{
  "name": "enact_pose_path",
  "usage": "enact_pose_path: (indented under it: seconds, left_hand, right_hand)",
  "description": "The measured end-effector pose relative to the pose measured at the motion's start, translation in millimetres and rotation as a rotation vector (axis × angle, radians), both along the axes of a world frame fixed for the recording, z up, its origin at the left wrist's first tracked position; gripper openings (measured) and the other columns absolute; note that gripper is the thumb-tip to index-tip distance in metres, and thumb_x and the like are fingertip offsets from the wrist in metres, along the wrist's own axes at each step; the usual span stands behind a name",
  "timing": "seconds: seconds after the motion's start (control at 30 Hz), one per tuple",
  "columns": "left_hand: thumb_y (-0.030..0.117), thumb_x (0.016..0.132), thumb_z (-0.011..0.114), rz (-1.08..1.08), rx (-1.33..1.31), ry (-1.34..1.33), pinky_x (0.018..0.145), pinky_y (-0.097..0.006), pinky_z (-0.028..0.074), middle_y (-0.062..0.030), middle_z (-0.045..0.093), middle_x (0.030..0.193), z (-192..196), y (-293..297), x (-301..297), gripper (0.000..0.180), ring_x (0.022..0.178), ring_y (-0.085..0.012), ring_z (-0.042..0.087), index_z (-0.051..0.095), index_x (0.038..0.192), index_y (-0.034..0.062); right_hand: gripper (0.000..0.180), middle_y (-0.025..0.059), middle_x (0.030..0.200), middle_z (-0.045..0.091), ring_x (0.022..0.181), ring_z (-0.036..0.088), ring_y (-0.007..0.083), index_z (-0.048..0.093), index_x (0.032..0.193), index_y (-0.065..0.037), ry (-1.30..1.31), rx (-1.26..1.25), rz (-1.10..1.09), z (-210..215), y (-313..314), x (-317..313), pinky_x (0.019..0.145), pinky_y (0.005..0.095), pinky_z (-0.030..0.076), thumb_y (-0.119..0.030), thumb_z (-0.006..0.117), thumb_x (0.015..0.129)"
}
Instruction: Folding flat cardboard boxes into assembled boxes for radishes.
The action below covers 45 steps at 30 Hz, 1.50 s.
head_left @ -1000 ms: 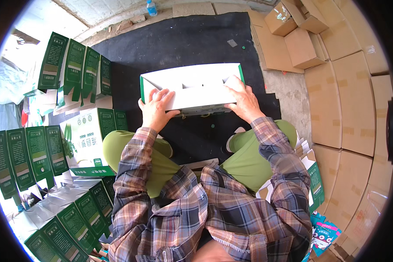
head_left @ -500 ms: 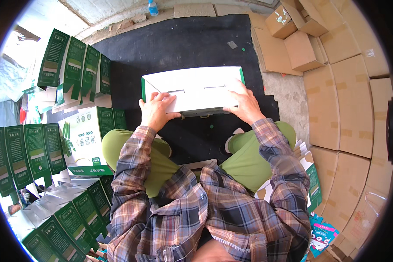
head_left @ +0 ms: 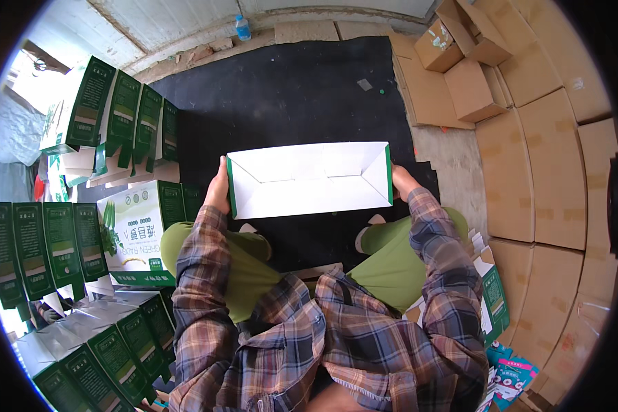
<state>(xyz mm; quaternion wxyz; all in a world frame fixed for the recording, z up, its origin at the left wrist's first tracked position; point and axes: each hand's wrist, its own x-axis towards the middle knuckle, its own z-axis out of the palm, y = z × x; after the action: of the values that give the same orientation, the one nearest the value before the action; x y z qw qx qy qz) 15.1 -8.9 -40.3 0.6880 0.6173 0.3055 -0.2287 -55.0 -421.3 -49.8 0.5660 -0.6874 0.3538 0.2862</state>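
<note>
A carton point(head_left: 312, 196) with a white folded face turned up and green side edges is held level between my two hands, in front of my knees. My left hand point(head_left: 218, 186) presses on its left end, and my right hand point(head_left: 404, 183) on its right end, fingers partly hidden behind it. Creases run in from the corners of the white face to a seam along its middle, where the flaps meet. Below the carton, my bent legs in green trousers point(head_left: 254, 271) stand apart.
Green-and-white cartons point(head_left: 134, 226) are stacked in rows at my left, several with loose flaps. A black mat point(head_left: 281, 89) covers the floor. Brown cardboard boxes point(head_left: 556, 165) wall the right side, with opened ones point(head_left: 474, 89) at the far right. A blue bottle point(head_left: 242, 27) stands by the far wall.
The carton has come nearer to me and tilted so its white face shows more fully. Both hands have slid from its top face out to its two ends.
</note>
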Motion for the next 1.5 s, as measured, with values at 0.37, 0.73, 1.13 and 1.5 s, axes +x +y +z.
enact_pose_path:
  seconds: [0.37, 0.73, 1.13, 1.5]
  left_hand:
    - [0.032, 0.096, 0.046, 0.114, -0.291, -0.551, 0.072, -0.028, 0.042, 0.0009, 0.051, 0.072, -5.3, 26.3, 0.8, 0.032, 0.074, -0.0113, 0.049, 0.057, 0.107, 0.0041]
    - [0.032, 0.09, 0.051, -0.104, -0.094, -0.058, 0.091, -0.048, 0.038, -0.0041, 0.056, 0.114, -11.5, 17.2, -15.5, 0.034, 0.105, -0.0215, 0.051, 0.056, 0.116, 0.0118]
    - [0.025, 0.086, 0.063, -0.239, 0.145, 0.039, 0.078, -0.036, 0.049, -0.005, 0.062, 0.094, -20.8, 13.2, -10.1, 0.033, 0.089, -0.0168, 0.059, 0.059, 0.111, 0.005]
    - [0.028, 0.083, 0.069, -0.357, -0.039, -0.241, 0.088, -0.03, 0.044, -0.0136, 0.055, 0.121, -10.4, -1.9, -2.9, 0.06, 0.107, -0.0186, 0.053, 0.046, 0.13, -0.0022]
  right_hand:
    - [0.052, 0.0052, 0.099, 0.062, 0.093, 0.057, 0.0157, 0.06, 0.106, -0.005, -0.469, 0.266, -0.311, 17.0, -26.0, 7.2, 0.073, 0.0318, 0.047, -0.052, 0.056, 0.085]
    - [0.044, 0.0058, 0.107, 0.063, 0.095, 0.062, 0.0204, 0.054, 0.123, -0.008, -0.267, 0.094, -0.031, -3.3, -20.9, -4.8, 0.074, 0.0375, 0.05, -0.037, 0.054, 0.089]
    - [0.04, 0.003, 0.104, 0.065, 0.081, 0.063, 0.0162, 0.053, 0.128, -0.016, -0.159, -0.117, 0.139, -1.0, -14.1, -1.4, 0.066, 0.0278, 0.048, -0.026, 0.053, 0.09]
    - [0.031, 0.0046, 0.108, 0.061, 0.093, 0.058, 0.0142, 0.058, 0.117, -0.006, -0.505, 0.064, -0.024, -0.8, -18.4, 18.9, 0.076, 0.0301, 0.048, -0.022, 0.055, 0.091]
